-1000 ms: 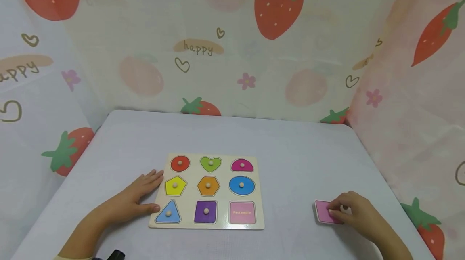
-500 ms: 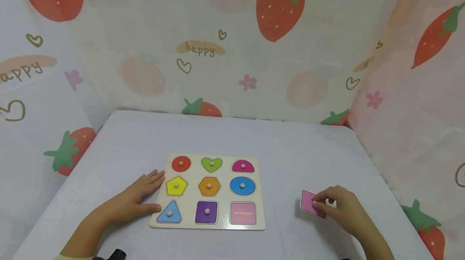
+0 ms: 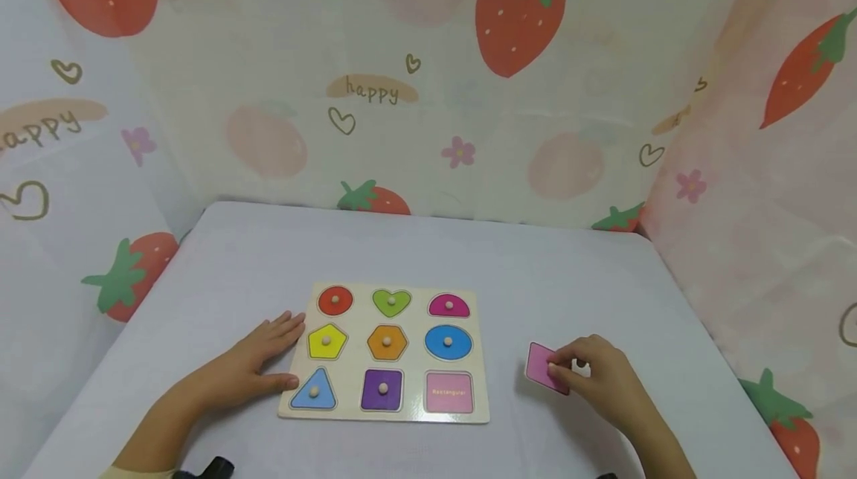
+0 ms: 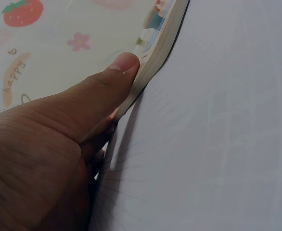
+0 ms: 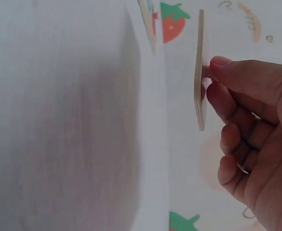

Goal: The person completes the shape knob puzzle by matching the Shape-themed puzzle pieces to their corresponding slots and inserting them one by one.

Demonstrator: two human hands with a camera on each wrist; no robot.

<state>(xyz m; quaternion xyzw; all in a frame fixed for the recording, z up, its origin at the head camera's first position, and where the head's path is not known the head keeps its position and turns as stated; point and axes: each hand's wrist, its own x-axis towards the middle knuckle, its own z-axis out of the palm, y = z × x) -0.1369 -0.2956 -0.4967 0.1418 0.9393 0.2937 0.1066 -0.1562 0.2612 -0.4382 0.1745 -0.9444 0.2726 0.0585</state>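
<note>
A wooden peg puzzle board [image 3: 348, 378] lies flat on the table, with several coloured knobbed shapes seated in it. Its lower right recess [image 3: 448, 393] is pink, bears the word "Rectangular" and holds no piece. My left hand [image 3: 251, 367] rests at the board's left edge, fingers extended; in the left wrist view the thumb [image 4: 102, 89] touches that edge. To the right of the board, my right hand [image 3: 602, 378] pinches a pink puzzle piece [image 3: 541, 367] by its knob. The right wrist view shows the piece [image 5: 199, 72] edge-on, raised off the table and tilted.
A white cloth covers the table [image 3: 415, 248]. Strawberry-printed curtains [image 3: 375, 144] stand behind it and along both sides. A black object [image 3: 217, 467] shows at the left wrist.
My right hand has lifted the pink puzzle piece from the table and carried it left toward the board. The left hand has stayed at the board's edge.
</note>
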